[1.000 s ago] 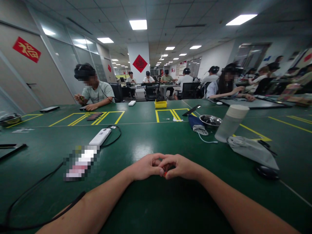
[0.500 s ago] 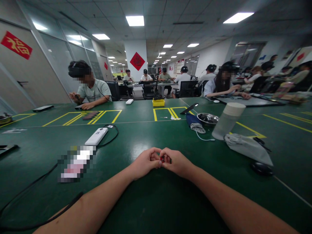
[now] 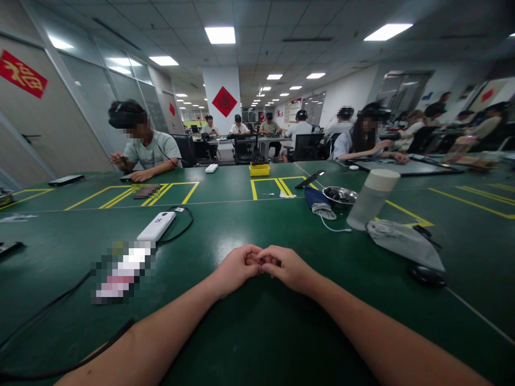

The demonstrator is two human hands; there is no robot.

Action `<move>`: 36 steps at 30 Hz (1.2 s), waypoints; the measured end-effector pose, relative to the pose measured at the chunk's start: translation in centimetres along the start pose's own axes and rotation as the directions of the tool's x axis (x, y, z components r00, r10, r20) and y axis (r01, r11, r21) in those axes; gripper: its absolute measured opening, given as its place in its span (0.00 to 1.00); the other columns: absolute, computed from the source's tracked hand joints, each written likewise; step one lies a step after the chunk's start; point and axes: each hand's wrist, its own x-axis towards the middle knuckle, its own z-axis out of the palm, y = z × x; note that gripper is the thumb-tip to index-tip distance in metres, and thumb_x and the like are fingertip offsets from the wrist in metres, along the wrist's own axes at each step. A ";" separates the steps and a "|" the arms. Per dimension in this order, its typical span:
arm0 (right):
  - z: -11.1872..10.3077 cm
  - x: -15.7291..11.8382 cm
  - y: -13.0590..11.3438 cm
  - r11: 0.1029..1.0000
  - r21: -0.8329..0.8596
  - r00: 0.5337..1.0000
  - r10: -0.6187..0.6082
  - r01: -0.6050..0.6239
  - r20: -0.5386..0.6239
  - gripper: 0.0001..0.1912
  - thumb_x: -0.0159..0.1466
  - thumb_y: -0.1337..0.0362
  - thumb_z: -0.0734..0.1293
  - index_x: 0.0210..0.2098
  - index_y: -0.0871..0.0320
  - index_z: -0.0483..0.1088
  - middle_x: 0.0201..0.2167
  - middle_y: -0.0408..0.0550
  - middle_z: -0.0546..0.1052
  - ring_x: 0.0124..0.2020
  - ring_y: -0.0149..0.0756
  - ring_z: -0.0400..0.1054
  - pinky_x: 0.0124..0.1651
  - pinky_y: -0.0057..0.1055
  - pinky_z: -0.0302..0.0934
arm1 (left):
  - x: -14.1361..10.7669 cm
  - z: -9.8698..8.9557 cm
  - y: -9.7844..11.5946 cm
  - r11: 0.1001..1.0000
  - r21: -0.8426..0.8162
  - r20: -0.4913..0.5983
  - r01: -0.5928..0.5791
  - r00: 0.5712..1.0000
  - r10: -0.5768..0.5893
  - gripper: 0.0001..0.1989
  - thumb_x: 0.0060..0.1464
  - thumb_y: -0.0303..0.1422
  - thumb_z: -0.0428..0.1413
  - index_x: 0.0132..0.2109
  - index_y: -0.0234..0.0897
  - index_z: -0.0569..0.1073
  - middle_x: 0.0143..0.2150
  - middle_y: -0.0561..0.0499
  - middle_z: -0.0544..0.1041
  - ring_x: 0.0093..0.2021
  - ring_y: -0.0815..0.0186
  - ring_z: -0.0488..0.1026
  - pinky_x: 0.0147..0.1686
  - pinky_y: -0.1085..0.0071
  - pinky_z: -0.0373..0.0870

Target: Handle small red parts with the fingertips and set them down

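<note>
My left hand (image 3: 240,268) and my right hand (image 3: 287,267) meet over the near middle of the green table (image 3: 225,343), fingertips together. Between them shows a small dark-and-red object (image 3: 263,262), mostly covered by the fingers; its kind cannot be made out. Both hands are closed around it, thumbs toward me. To the left of my left hand lie a white power bank (image 3: 156,225) with a black cable and a blurred-out phone-like object (image 3: 124,272).
On the right stand a frosted bottle (image 3: 372,201) and a steel bowl (image 3: 340,196), near a grey pouch (image 3: 404,244) and a black mouse (image 3: 426,276). A yellow box (image 3: 259,170) sits farther back. Other people work across the table at left and right.
The fingers have shifted slightly around the small object, and less of its red shows now. The view has turned a little to the right; the things on the table have not moved.
</note>
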 end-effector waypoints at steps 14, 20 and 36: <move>0.2 0.2 -0.6 0.631 0.713 0.913 0.408 -0.306 0.031 0.07 0.58 0.65 0.66 0.35 0.59 0.65 0.31 0.46 0.72 0.35 0.36 0.70 0.36 0.34 0.67 | -0.2 0.2 -0.4 0.981 0.171 -0.154 -0.091 0.981 0.117 0.10 0.50 0.27 0.57 0.42 0.34 0.71 0.33 0.50 0.76 0.32 0.68 0.72 0.33 0.73 0.66; 0.5 0.1 -1.1 0.245 0.834 0.849 0.342 -0.494 0.402 0.11 0.63 0.60 0.61 0.41 0.61 0.66 0.33 0.48 0.72 0.32 0.32 0.70 0.34 0.31 0.68 | -0.8 1.0 0.4 0.853 0.472 -0.148 -0.223 0.933 0.327 0.08 0.49 0.26 0.58 0.39 0.37 0.74 0.37 0.50 0.74 0.35 0.67 0.69 0.36 0.72 0.65; -10.1 -1.2 4.9 0.578 -0.479 0.747 0.569 -0.661 -0.345 0.16 0.60 0.53 0.61 0.27 0.59 0.70 0.27 0.51 0.72 0.30 0.38 0.66 0.33 0.31 0.56 | -0.8 0.6 0.3 0.836 0.528 -0.117 -0.146 0.963 0.242 0.08 0.57 0.31 0.50 0.40 0.37 0.74 0.37 0.50 0.74 0.37 0.65 0.70 0.40 0.70 0.65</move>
